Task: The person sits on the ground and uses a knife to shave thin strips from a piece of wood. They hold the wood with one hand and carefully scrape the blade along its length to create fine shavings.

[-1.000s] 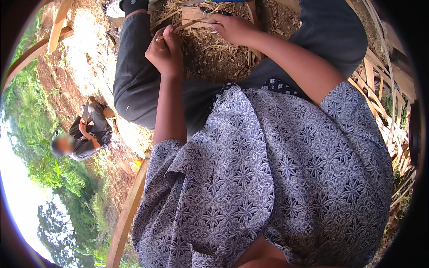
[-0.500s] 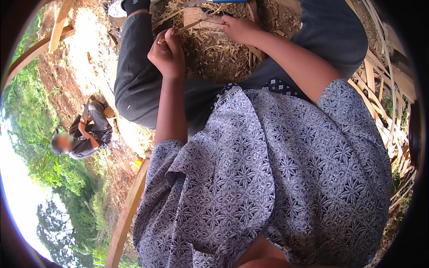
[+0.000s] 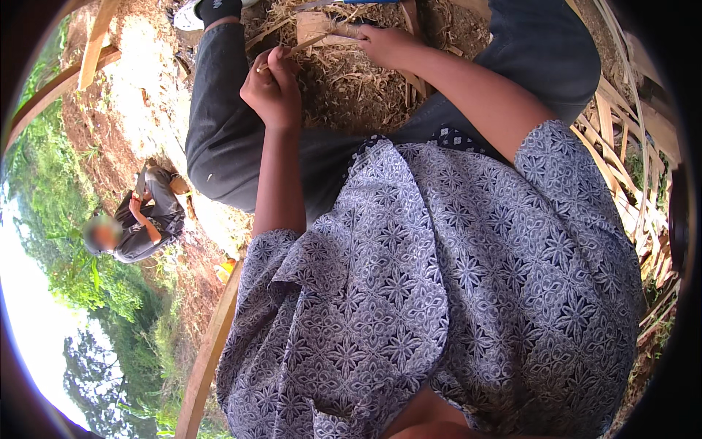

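Note:
At the top of the head view, my left hand (image 3: 272, 91) is closed round a thin bamboo stick (image 3: 307, 44), which slants up and to the right from the fist. My right hand (image 3: 386, 47) is closed too, on a thin dark blade-like piece (image 3: 347, 36) that meets the stick's far end. Most of what the right fingers grip is hidden. Just beyond the stick lies a pale wooden block (image 3: 311, 22) among shavings. A blue-handled tool (image 3: 365, 1) shows at the upper edge, partly cut off.
Wood shavings (image 3: 351, 84) cover the ground between my bent legs. Long split strips (image 3: 621, 157) are piled at the right. A wooden beam (image 3: 208, 351) stands at lower left. Further left another person (image 3: 146, 212) sits on bare earth near greenery.
Both hands keep their grip. My right hand has shifted very slightly left and up, and the stick's angle is almost the same. The whole view has moved a little.

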A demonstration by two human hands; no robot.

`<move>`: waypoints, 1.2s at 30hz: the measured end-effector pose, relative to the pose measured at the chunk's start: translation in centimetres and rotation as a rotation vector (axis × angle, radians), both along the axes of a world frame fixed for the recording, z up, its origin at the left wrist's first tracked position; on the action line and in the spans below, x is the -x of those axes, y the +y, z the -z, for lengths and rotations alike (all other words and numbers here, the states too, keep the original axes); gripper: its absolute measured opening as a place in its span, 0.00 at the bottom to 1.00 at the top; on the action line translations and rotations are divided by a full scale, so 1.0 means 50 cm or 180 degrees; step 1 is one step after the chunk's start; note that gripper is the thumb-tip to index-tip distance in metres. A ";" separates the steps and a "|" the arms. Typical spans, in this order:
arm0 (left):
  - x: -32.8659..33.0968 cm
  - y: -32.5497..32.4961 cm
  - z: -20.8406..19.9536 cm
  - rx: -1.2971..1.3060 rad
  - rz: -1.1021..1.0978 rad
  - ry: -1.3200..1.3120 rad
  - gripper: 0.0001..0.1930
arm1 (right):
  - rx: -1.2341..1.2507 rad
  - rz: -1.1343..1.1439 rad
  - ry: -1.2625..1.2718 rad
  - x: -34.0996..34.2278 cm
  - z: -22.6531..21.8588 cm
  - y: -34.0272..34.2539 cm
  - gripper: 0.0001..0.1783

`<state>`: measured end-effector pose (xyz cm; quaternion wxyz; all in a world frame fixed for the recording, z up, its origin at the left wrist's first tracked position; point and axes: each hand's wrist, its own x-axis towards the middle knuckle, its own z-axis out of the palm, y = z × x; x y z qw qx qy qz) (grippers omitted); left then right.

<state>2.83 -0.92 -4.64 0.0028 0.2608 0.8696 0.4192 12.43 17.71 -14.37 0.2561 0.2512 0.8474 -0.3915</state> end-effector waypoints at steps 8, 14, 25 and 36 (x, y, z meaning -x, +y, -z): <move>0.009 -0.032 0.035 -0.0326 0.0267 0.0214 0.10 | 0.0390 -0.0081 0.0358 0.001 -0.045 -0.004 0.18; 0.009 -0.032 0.030 0.0078 0.0289 0.0092 0.07 | 0.0033 0.0016 0.1252 -0.047 0.002 -0.032 0.14; 0.012 -0.025 0.021 0.0162 0.0312 0.0297 0.04 | 0.0071 -0.0091 0.1150 -0.023 -0.056 -0.047 0.14; 0.014 -0.014 0.017 0.0117 0.0148 0.0295 0.06 | 0.0128 -0.0045 0.0816 -0.037 0.051 0.001 0.17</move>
